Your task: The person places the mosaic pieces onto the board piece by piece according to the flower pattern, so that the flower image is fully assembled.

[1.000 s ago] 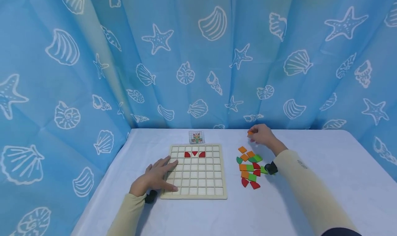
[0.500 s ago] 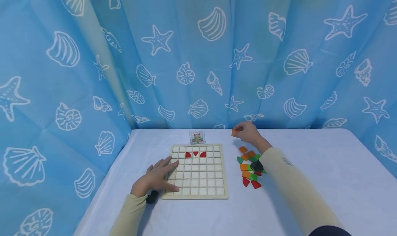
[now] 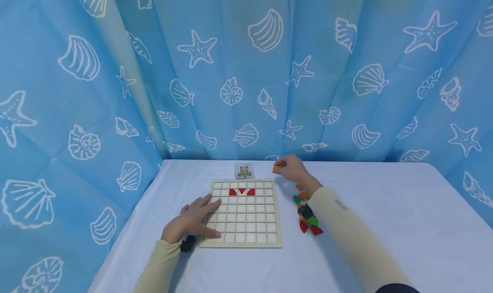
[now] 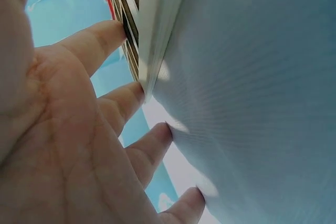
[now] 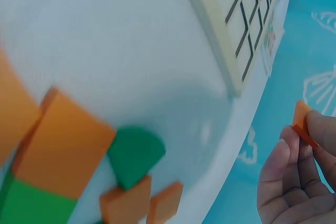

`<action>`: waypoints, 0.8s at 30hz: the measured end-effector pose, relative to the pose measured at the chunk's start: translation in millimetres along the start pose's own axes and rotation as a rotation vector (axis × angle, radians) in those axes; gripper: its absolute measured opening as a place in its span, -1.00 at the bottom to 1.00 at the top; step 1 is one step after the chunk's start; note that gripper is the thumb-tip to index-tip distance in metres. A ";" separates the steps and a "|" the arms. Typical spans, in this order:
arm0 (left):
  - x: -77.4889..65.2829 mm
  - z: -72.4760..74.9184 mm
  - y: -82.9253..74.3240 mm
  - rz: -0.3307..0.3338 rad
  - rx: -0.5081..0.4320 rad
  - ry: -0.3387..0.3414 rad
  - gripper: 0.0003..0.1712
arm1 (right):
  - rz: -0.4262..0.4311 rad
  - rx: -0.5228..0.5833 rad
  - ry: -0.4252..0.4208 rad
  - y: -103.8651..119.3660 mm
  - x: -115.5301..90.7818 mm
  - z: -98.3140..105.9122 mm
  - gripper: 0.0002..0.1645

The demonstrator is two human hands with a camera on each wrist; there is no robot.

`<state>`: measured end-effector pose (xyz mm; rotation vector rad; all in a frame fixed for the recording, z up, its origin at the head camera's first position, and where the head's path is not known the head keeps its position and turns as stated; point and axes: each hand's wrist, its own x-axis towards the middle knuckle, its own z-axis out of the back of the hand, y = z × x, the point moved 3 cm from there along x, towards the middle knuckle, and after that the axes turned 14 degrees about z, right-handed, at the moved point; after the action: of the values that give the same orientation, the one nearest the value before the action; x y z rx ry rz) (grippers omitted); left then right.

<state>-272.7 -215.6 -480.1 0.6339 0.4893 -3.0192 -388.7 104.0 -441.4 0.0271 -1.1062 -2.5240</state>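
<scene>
My right hand [image 3: 293,168] pinches an orange square tile [image 5: 303,123] between thumb and fingers, above the table near the board's far right corner. The pale wooden grid board [image 3: 279,237] lies flat in the middle. Three red tiles sit in its second row from the back: a triangle [image 3: 242,191] between two rounded pieces. With fingers spread, my left hand [image 3: 194,219] rests on the board's left edge. In the left wrist view some fingertips [image 4: 116,32] touch the board while others reach the cloth beside it.
Right of the board lies a pile of orange, green and red tiles [image 3: 316,230], partly hidden by my right forearm. A small pattern card [image 3: 244,171] lies behind the board. A blue shell-print curtain [image 3: 215,113] hangs along the table's back edge.
My right hand has moved left with the orange tile, from behind the pile to near the board's far right corner. The left hand stays on the board.
</scene>
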 end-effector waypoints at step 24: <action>-2.0 3.1 -2.8 0.009 0.015 -0.003 0.22 | 0.123 0.097 0.043 38.1 5.4 -59.4 -0.72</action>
<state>-272.3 -214.0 -475.8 0.6311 0.4632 -3.0170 -370.9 36.8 -454.5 0.0381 -1.1755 -2.3496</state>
